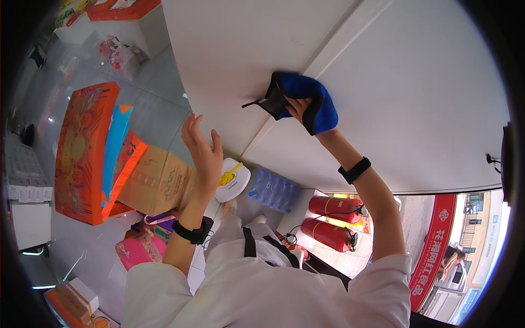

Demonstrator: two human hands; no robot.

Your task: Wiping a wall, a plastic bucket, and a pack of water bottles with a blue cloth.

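My right hand (298, 108) presses a blue cloth with black edging (322, 92) against a white panelled wall (393, 102). The cloth is bunched around the fingers, and a narrow dark strip sticks out from its left side. It lies over the raised seam (262, 135) that crosses the panels. My left hand (205, 151) is raised beside the wall's left edge with its fingers apart and nothing in it. A dark band circles each forearm.
Below stand a white stool with a yellow cartoon figure (233, 186), a pack of water bottles (275, 190) and red fire extinguishers (328, 233). At left are an orange gift box (84, 160) and a cardboard carton (160, 180). Plastic bags (123, 61) lie farther off; a person (449, 260) is outside.
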